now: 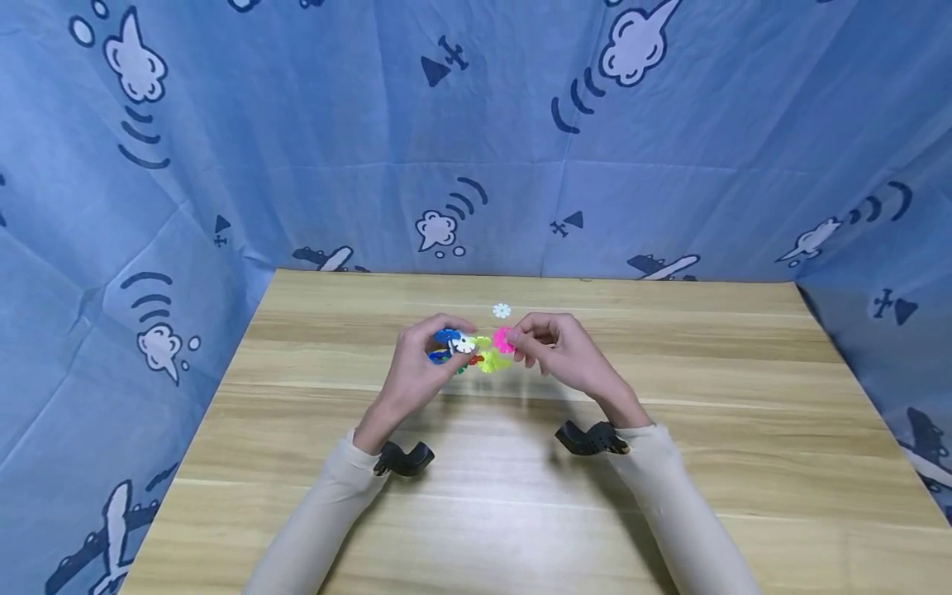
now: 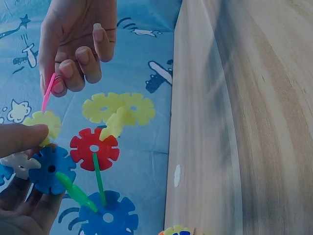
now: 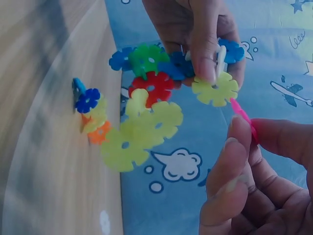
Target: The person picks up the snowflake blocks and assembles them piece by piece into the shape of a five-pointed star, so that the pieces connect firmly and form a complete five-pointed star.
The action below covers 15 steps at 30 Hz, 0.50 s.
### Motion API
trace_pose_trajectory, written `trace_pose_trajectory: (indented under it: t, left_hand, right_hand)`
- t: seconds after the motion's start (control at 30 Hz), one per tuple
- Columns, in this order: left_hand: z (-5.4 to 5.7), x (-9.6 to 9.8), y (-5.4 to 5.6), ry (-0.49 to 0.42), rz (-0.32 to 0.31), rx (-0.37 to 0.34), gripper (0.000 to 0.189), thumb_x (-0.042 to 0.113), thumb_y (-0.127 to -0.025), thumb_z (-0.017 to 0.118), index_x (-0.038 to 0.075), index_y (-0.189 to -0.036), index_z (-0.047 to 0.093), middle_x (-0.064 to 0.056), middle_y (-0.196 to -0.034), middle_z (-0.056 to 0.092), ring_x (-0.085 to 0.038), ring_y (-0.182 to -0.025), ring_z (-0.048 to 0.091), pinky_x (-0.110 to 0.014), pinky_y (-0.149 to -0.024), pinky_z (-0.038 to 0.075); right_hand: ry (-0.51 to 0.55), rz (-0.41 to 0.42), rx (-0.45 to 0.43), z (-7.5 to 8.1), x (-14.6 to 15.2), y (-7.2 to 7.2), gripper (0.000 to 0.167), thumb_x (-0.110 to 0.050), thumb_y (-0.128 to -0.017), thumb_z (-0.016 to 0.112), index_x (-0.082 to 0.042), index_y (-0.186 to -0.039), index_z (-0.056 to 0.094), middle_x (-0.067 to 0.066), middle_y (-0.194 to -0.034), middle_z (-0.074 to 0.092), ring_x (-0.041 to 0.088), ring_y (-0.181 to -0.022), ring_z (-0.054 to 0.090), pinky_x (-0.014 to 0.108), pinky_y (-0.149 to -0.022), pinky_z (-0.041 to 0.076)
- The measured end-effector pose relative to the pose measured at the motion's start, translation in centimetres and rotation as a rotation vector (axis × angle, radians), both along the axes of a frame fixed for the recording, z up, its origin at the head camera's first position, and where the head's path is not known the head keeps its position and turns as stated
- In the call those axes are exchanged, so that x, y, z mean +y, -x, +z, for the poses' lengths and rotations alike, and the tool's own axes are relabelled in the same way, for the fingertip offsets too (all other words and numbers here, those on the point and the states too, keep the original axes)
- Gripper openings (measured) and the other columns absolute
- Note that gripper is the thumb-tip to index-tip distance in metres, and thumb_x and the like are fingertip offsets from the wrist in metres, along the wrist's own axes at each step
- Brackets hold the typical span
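Over the table, my left hand (image 1: 420, 364) grips a joined cluster of slotted plastic snowflake discs. Its thumb presses a pale yellow disc (image 3: 215, 89), with a white disc (image 2: 19, 165) and a blue disc (image 2: 51, 170) by the fingers. A red disc (image 3: 150, 88), green discs (image 2: 76, 191) and several yellow discs (image 2: 120, 108) extend from the cluster. My right hand (image 1: 561, 351) pinches a pink snowflake disc (image 3: 244, 117) between thumb and forefinger, edge-on to the yellow one. Their rims meet; how deep the slots sit I cannot tell.
A loose white disc (image 1: 502, 311) lies on the wooden table (image 1: 476, 512) beyond the hands. Another small group of blue, yellow and orange discs (image 3: 93, 115) rests on the tabletop. A blue patterned curtain (image 1: 476, 124) stands behind the table and along its sides.
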State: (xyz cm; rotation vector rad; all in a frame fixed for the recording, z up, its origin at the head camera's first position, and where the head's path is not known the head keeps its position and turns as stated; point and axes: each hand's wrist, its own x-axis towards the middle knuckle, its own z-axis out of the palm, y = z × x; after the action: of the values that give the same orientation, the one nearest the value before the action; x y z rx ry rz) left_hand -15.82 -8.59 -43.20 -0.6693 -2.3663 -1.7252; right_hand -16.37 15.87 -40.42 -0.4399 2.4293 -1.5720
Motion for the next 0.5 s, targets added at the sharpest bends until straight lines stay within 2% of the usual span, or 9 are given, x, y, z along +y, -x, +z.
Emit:
trace_pose_trajectory:
  t: [0.13, 0.33, 0.5]
  left_hand:
    - [0.0, 0.1, -0.1, -0.009, -0.017, 0.005, 0.021, -0.004, -0.087, 0.078, 0.009, -0.104, 0.074, -0.008, -0.109, 0.075, -0.021, -0.101, 0.073, -0.037, -0.087, 0.065]
    - [0.0, 0.2, -0.3, -0.015, -0.014, 0.014, 0.02, -0.004, -0.087, 0.078, 0.009, -0.102, 0.074, -0.007, -0.106, 0.075, -0.02, -0.099, 0.072, -0.037, -0.086, 0.064]
    - [0.1, 0.2, -0.4, -0.019, 0.006, 0.041, 0.017, -0.001, -0.087, 0.08, 0.009, -0.1, 0.075, -0.007, -0.104, 0.076, -0.019, -0.099, 0.073, -0.037, -0.087, 0.065]
  right_hand:
    - [0.001, 0.005, 0.011, -0.1, -0.3, -0.2, 0.02, -0.025, -0.105, 0.064, -0.008, -0.103, 0.074, 0.017, -0.086, 0.069, 0.017, -0.068, 0.062, 0.03, -0.052, 0.052]
    - [0.009, -0.001, 0.018, 0.1, -0.8, -0.6, 0.024, -0.029, -0.106, 0.063, -0.008, -0.1, 0.074, 0.015, -0.083, 0.069, 0.017, -0.067, 0.061, 0.027, -0.051, 0.05]
    - [0.011, 0.01, 0.022, 0.1, -1.1, -0.8, 0.03, -0.028, -0.107, 0.06, -0.004, -0.095, 0.074, 0.022, -0.082, 0.069, 0.014, -0.064, 0.06, 0.025, -0.05, 0.049]
